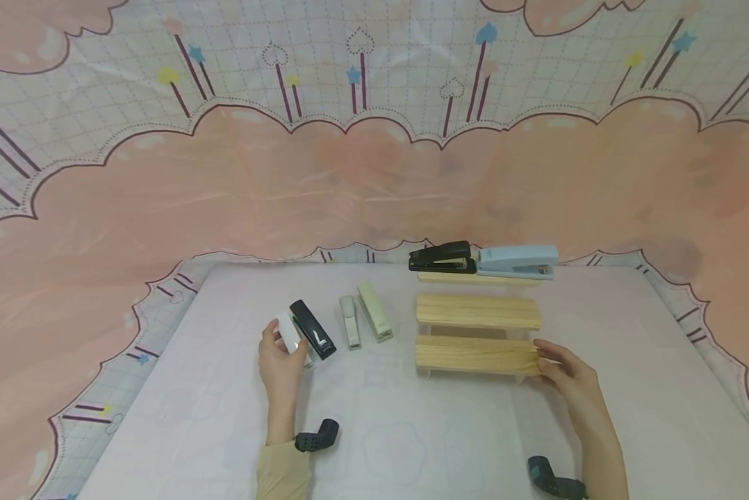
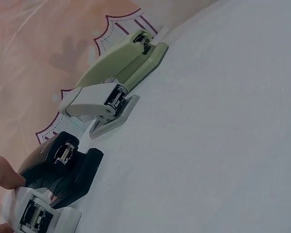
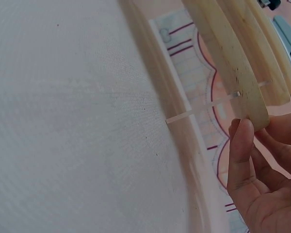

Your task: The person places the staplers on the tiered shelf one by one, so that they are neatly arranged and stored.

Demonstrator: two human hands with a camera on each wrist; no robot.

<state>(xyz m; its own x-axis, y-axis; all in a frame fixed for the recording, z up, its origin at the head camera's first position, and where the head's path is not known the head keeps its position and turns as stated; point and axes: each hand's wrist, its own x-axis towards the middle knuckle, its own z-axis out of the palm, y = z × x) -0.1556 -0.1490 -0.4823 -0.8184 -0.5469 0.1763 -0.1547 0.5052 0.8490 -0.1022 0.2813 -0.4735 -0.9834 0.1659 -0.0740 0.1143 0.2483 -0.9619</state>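
On the left of the table, my left hand (image 1: 282, 361) grips a white stapler (image 1: 290, 332) between thumb and fingers. A black stapler (image 1: 313, 329) lies right beside it. Farther right lie a small grey-white stapler (image 1: 350, 322) and a pale green stapler (image 1: 375, 311); in the left wrist view the green stapler (image 2: 114, 63) is at the top. My right hand (image 1: 571, 382) pinches the right end of the lowest board of a three-tier wooden rack (image 1: 474, 355). In the right wrist view, thumb and fingers hold the board's end (image 3: 252, 104).
On the rack's top tier stand another black stapler (image 1: 442, 257) and a light blue stapler (image 1: 517, 261) end to end. The rack has clear legs. A white tabletop (image 1: 399, 430) lies under everything, and a patterned pink cloth (image 1: 349, 187) hangs behind.
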